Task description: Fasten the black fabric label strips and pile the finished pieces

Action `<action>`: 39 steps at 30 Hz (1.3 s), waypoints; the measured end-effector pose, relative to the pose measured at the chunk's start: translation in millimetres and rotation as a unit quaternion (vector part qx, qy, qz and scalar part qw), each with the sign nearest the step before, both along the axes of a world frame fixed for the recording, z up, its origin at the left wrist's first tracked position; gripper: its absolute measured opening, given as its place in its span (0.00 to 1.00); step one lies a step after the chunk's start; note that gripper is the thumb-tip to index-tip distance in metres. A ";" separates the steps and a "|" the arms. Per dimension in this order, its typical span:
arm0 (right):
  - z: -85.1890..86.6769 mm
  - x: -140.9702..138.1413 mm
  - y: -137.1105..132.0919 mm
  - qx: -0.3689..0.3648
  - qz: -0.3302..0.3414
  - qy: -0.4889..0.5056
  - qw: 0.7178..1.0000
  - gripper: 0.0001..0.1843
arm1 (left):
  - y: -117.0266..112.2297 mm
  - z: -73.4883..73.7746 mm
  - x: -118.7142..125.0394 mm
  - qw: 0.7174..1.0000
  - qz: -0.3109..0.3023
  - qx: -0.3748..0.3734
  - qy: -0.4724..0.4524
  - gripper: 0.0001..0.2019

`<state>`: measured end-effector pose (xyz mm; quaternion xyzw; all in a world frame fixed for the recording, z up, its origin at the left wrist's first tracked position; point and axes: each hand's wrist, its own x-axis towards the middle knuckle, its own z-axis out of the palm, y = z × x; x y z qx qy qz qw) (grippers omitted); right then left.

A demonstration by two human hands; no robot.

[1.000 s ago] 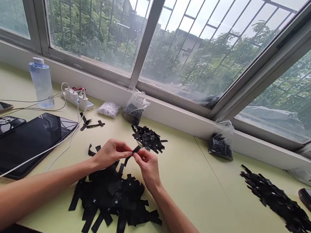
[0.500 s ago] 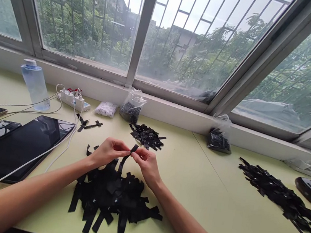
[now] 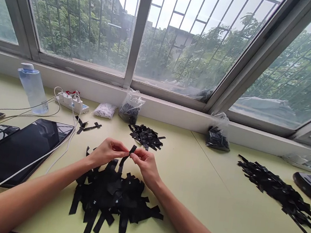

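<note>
Black strip (image 3: pixel 132 150): you have it pinched between your left hand (image 3: pixel 108 152) and right hand (image 3: pixel 146 164), by the far edge of the big pile (image 3: pixel 113 199); it seems raised off the tabletop (image 3: pixel 195 183).
Strip's long axis: slanted as you see it, upper end poking above your fingertips and leaning right, lower end trailing down and left toward the big pile; whether that end touches the big pile cannot be told.
Left grip: thumb and forefinger closed on the strip from its left side, the other fingers loosely curled.
Right grip: thumb and forefinger closed on it from its right side, fingers curled much the same way.
Nearer hand: neither; both sets of fingertips meet at the strip, so it lies rightward of one and leftward of the other.
Big pile: black strips spread between your forearms, ends pointing every way, a few with small white marks.
Small pile (image 3: pixel 147 136): more black strips, beyond the big pile and slightly right.
Loose strips (image 3: pixel 83 125): beyond the big pile, off to its left.
Long heap (image 3: pixel 275 187): well right of the big pile, slanting from far left to near right.
Tablet (image 3: pixel 20 147): left of the big pile, dark-screened, beneath your white cable (image 3: pixel 30 160).
</note>
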<state>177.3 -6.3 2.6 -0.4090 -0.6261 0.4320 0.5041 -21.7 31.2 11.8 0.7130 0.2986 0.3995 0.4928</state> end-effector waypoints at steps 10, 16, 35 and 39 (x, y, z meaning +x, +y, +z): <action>2.8 -2.5 -1.1 0.018 -0.014 -0.018 1.000 0.15 | 0.7 -1.5 -1.7 1.000 0.004 -0.005 0.000 0.14; 0.3 -3.8 -2.2 0.029 -0.012 -0.018 0.999 0.12 | 1.4 -3.5 -3.0 1.000 0.001 -0.018 0.003 0.12; 9.9 4.8 0.0 0.222 -0.161 -0.140 0.952 0.08 | 2.0 -2.1 -11.4 0.981 0.084 0.152 0.087 0.10; 26.7 17.0 -5.5 0.437 -0.230 -0.176 0.852 0.05 | 3.8 1.2 -20.9 0.943 0.088 0.269 0.174 0.08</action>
